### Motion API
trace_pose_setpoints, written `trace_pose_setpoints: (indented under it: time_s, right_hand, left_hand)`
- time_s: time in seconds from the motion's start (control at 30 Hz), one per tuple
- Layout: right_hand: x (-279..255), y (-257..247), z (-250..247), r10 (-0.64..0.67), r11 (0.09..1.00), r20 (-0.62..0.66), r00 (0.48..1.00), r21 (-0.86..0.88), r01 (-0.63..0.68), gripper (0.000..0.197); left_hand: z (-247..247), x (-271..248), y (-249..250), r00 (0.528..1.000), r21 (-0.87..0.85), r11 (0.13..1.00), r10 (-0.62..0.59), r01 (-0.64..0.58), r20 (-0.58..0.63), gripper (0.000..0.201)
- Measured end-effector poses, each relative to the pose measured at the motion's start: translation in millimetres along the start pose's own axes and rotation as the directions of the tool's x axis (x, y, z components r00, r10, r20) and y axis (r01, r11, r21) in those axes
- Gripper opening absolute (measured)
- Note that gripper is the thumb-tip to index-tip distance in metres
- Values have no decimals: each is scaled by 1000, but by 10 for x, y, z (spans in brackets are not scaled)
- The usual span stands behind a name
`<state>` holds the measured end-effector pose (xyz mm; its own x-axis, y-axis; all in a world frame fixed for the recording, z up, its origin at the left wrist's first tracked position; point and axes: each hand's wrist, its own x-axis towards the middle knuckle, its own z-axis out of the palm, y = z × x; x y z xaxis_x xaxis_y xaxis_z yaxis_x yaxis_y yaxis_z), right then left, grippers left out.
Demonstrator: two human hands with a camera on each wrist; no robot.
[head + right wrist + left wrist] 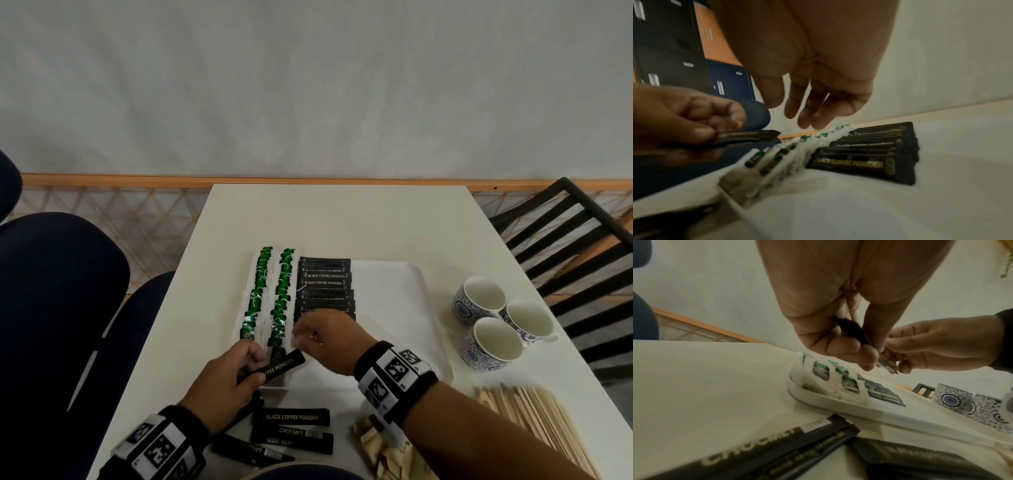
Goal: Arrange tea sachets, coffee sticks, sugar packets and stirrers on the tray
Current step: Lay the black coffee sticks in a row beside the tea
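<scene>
Head view | white table [342, 219], pale wall | left hand [222, 377] grip pinches coffee stick [282, 366] | right hand [329, 339] grip seemingly loose, blurred

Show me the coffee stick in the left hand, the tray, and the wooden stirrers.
coffee stick [281, 367], head view, on its printed face.
tray [394, 294], head view, bare floor.
wooden stirrers [534, 411], head view, middle of the pile.

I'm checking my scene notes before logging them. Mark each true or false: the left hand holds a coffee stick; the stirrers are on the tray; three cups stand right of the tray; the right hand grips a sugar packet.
1. The left hand holds a coffee stick: true.
2. The stirrers are on the tray: false, they lie on the table.
3. Three cups stand right of the tray: true.
4. The right hand grips a sugar packet: false, its fingers hang loose, holding nothing.
</scene>
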<state>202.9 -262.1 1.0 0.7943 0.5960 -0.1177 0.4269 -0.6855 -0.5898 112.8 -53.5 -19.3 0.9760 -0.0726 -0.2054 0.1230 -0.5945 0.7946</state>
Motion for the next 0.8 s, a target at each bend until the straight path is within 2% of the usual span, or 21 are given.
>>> trace_pose_setpoints:
  time_s: [0.07,0.13,0.33,0.47,0.57,0.7,0.8]
  right_hand:
    - [-90,-87,3,-47,996,116,992,77,39,24]
    - [-160,-109,33,-44,995,170,984,97,28,22]
    - [-272,61,11,147,986,218,965,40,-159,15]
    - [-265,278,-73,333,943,93,938,-48,-330,4]
    - [-210,394,-67,485,873,22,874,-70,-482,17]
    - [-121,375,27,501,849,-43,865,-167,-500,4]
    - [-72,356,90,481,843,-84,873,-228,-487,14]
  left_hand:
    - [12,21,58,1000,-3,1000,20,-20,0,34]
    - [33,39,125,999,7,999,41,-41,9,29]
    - [41,24,124,999,73,997,41,-39,-27,27]
    - [-26,-32,36,995,50,999,-18,23,-97,23]
    - [-61,-52,7,993,64,997,-37,45,-114,22]
    - [-73,-67,-17,992,72,996,-45,54,-116,22]
    - [-65,-81,-40,992,77,995,-54,64,-117,22]
